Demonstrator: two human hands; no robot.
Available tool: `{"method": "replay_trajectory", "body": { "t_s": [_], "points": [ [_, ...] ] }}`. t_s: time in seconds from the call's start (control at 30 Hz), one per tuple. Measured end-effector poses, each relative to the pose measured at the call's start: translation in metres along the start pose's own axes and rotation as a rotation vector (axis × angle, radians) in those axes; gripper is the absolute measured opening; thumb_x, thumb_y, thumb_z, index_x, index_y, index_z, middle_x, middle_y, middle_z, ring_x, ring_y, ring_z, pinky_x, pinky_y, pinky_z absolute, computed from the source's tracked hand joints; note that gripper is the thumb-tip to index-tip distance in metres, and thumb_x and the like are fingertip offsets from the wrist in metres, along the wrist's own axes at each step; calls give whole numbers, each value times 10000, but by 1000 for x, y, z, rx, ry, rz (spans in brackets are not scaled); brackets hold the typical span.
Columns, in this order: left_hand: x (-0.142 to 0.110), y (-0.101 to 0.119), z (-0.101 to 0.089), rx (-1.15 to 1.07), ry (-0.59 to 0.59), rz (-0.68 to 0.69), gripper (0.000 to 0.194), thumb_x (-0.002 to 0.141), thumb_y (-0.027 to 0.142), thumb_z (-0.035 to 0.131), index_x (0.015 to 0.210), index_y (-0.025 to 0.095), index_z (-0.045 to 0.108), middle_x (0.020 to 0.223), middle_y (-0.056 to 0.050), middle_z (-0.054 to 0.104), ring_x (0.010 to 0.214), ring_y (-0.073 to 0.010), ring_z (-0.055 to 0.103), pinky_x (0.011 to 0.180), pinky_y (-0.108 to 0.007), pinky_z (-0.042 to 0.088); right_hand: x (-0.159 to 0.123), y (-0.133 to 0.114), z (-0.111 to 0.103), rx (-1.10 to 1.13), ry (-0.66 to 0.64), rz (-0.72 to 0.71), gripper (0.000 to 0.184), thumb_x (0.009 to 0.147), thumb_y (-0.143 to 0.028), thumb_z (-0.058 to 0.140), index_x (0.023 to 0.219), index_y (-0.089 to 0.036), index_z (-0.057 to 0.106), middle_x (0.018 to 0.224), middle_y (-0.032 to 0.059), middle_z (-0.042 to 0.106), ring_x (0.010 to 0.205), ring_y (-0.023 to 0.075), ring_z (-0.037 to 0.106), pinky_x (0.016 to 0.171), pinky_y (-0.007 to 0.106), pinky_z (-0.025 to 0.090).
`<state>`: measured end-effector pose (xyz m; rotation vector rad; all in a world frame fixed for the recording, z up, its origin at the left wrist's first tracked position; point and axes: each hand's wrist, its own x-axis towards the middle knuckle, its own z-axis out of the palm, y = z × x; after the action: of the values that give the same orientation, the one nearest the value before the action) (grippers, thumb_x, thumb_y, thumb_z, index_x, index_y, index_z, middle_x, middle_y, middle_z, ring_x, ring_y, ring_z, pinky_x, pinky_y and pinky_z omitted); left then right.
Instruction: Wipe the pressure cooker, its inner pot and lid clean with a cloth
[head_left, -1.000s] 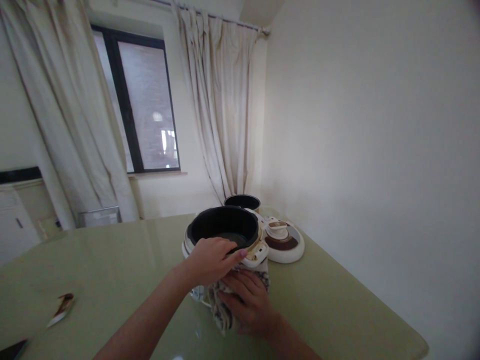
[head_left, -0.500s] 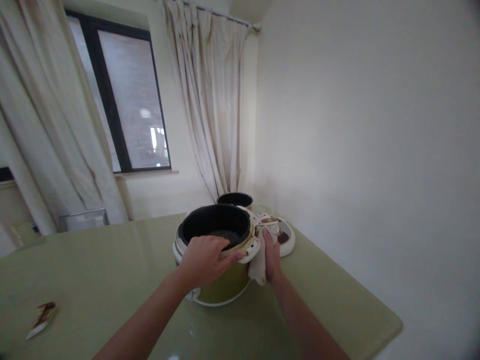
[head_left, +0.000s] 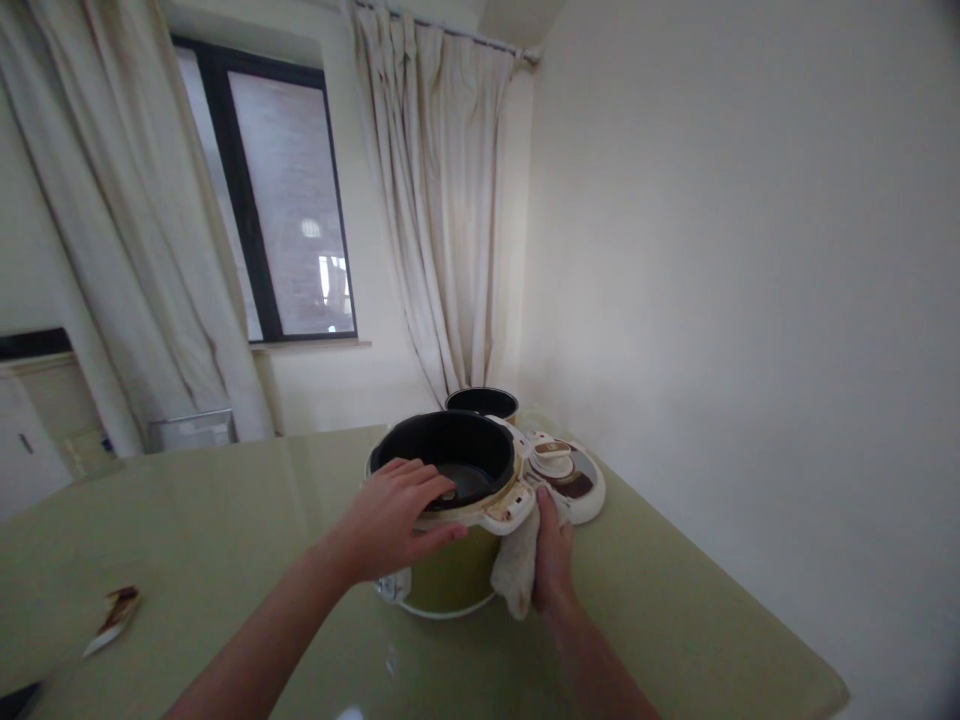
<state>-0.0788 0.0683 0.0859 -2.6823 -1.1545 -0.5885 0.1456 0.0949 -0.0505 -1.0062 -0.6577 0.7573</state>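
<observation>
An electric pressure cooker (head_left: 454, 575) with a green body, white rim and dark interior stands upright on the table, its top uncovered. My left hand (head_left: 394, 515) holds its near rim, fingers over the inner edge and thumb along the outside. A pale cloth (head_left: 516, 570) is bunched in my right hand (head_left: 552, 555), closed around it and pressing it to the cooker's right side, below the white bracket. Part of the cloth hangs down; the fingers behind it are hidden. Beside the bracket lies the round white and brown lid (head_left: 589, 500).
Behind the cooker stands a dark inner pot (head_left: 484, 403). A brown and white scrap (head_left: 114, 618) and a dark object's corner (head_left: 19, 700) lie on the green table (head_left: 262, 540) at left. A wall (head_left: 712, 300) runs along the right; curtains (head_left: 457, 200) hang behind.
My right hand has moved with the cloth from the cooker's front to its right side, then slightly lower. My left hand has shifted a little left along the rim.
</observation>
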Motion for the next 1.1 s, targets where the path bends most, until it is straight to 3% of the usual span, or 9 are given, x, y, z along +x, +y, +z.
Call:
{"method": "replay_trajectory", "body": {
  "t_s": [0.13,0.27,0.5,0.57,0.63,0.73,0.87,1.0,1.1],
  "points": [
    [-11,-25,13,67,58,-115,606,862,812,620,838,216,723,830,-60,744,859,-279,699,826,-419,448,-47,23,-2,-47,61,-92,601,870,-591,713,1311,-189,640,1297,162,718,1210,330,679,998,447,551],
    [-15,-21,24,112,108,-142,600,877,806,603,749,226,684,767,-44,740,799,-264,700,773,-409,423,-92,40,3,-109,-13,-220,554,882,-538,727,1301,-217,563,1220,117,699,1110,268,682,980,402,550],
    [-26,21,32,319,303,-321,603,946,776,521,768,221,678,719,-59,726,769,-285,707,788,-442,435,-51,0,21,-51,-42,-93,548,891,-579,677,1267,-181,652,1251,146,723,1201,314,671,1034,450,541],
    [-31,21,28,312,303,-277,592,953,773,514,844,218,689,785,-65,748,767,-273,706,763,-429,447,-63,6,20,-80,-60,-117,535,899,-560,688,1282,-190,638,1262,146,717,1183,312,681,1023,456,550],
    [-39,9,20,277,280,-134,543,964,739,531,946,222,696,894,-75,767,804,-257,704,745,-405,464,-85,20,16,-124,-102,-238,499,888,-525,724,1271,-222,625,1270,133,703,1167,305,681,1009,456,556],
    [-52,-17,12,279,275,18,417,990,626,552,901,235,666,859,-68,739,767,-244,668,711,-391,464,-104,35,11,-168,-173,-420,408,881,-477,745,1203,-250,639,1264,115,685,1203,301,653,1037,449,534],
    [-50,-29,22,341,348,-48,316,1010,425,488,777,241,595,705,-48,651,670,-231,611,670,-399,428,-67,14,24,-140,-157,-291,413,928,-522,679,1214,-228,630,1162,104,736,1062,273,707,944,409,569],
    [-24,-4,42,439,396,-235,325,1010,379,485,739,231,588,688,-64,641,717,-263,646,715,-435,438,-8,-18,43,-150,-195,-168,468,893,-604,688,1118,-194,686,1104,111,776,1046,298,723,954,424,565],
    [-10,13,49,468,404,-337,357,1020,410,486,741,221,603,701,-80,650,744,-293,661,723,-454,436,3,-19,44,-140,-239,-144,453,912,-596,673,1118,-193,704,1145,121,780,1095,308,719,982,427,553]
  ]
}}
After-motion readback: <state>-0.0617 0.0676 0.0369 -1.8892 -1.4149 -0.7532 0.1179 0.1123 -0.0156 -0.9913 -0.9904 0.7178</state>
